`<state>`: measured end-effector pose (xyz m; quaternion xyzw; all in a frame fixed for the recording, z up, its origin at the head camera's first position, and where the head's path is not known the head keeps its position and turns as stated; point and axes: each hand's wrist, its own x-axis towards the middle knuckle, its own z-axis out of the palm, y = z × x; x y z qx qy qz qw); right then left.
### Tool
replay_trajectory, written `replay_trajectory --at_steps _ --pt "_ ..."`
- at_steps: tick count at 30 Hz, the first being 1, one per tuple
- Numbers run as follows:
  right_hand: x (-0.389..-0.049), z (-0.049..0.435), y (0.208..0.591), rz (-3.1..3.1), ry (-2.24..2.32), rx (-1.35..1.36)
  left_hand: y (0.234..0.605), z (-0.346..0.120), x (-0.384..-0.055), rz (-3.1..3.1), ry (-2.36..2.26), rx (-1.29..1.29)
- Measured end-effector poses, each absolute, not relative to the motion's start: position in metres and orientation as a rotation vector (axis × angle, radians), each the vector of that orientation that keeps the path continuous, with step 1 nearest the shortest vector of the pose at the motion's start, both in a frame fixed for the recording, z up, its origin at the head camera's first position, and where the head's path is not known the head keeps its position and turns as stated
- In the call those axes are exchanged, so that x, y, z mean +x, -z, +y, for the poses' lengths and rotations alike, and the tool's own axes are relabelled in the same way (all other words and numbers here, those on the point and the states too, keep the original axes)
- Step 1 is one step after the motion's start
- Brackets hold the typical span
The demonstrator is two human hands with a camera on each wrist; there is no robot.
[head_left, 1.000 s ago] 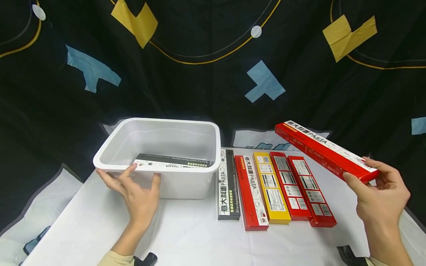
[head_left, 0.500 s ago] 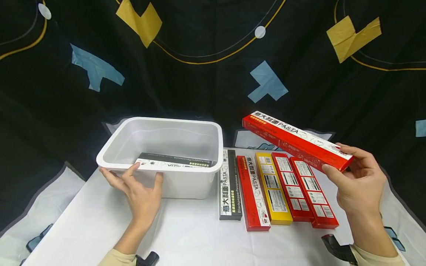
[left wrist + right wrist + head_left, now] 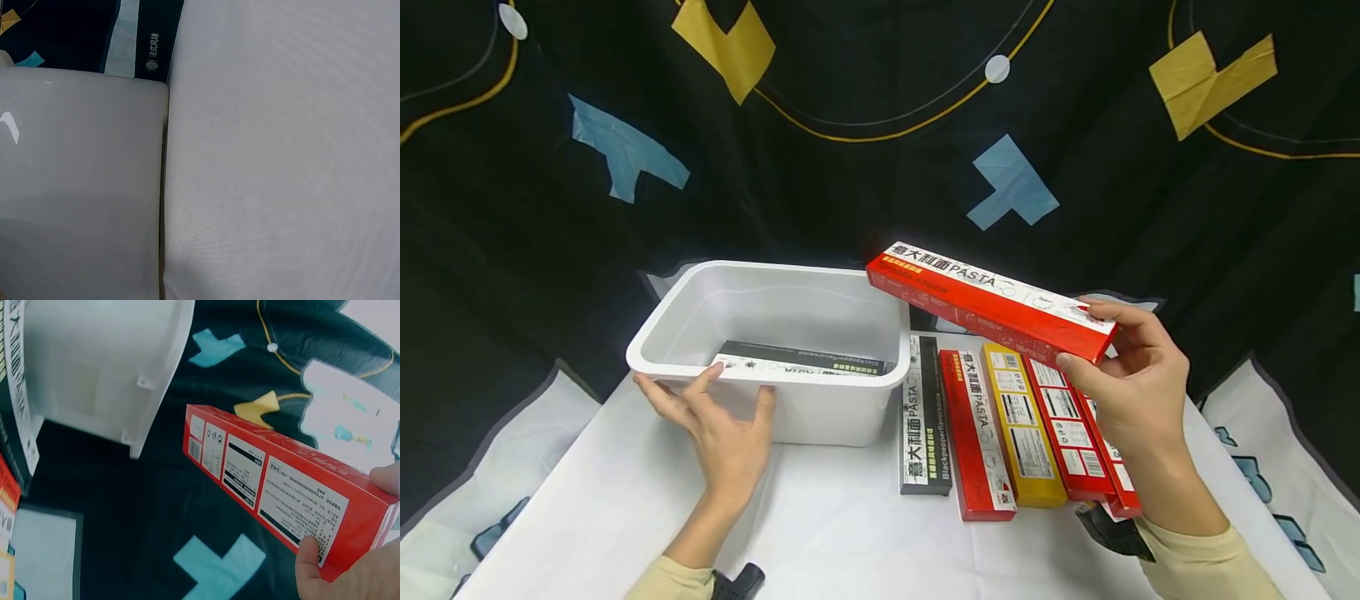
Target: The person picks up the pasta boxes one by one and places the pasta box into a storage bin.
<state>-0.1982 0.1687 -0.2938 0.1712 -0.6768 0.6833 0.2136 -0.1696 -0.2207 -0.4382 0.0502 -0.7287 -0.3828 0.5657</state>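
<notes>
My right hand (image 3: 1123, 375) pinches one end of a red pasta box (image 3: 988, 296) between thumb and fingers. The box is raised and tilted, its far end over the right rim of the white plastic bin (image 3: 842, 408). In the right wrist view, the printed back of that red pasta box (image 3: 262, 481) shows. My left hand (image 3: 726, 442) has its fingers spread against the bin's front, an index fingertip at the rim. A black-and-white pasta box (image 3: 797, 362) lies inside the bin, partly hidden by the front wall. The left wrist view shows the bin wall (image 3: 81, 175) but no left fingers.
Right of the bin, on the white table (image 3: 865, 533), lie a black pasta box (image 3: 925, 417), a red one (image 3: 976, 433), a yellow one (image 3: 1021, 425) and two more red boxes (image 3: 1067, 425), partly behind my right hand. A black patterned cloth (image 3: 850, 192) hangs behind.
My right hand has carried the red pasta box leftward, from beyond the row of boxes to the bin's right rim. The left hand stays at the bin; the view has shifted slightly.
</notes>
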Motion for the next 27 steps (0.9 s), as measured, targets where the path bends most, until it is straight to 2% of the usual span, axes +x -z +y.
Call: replay_trajectory --at_steps 18,27 --pt "-0.216 0.103 0.305 -2.106 -1.987 0.812 0.439 -0.223 -0.166 -1.743 0.885 0.148" --pt "-0.230 0.061 0.316 -2.215 -2.070 0.858 0.439 -0.223 -0.166 -1.743 0.929 0.160"
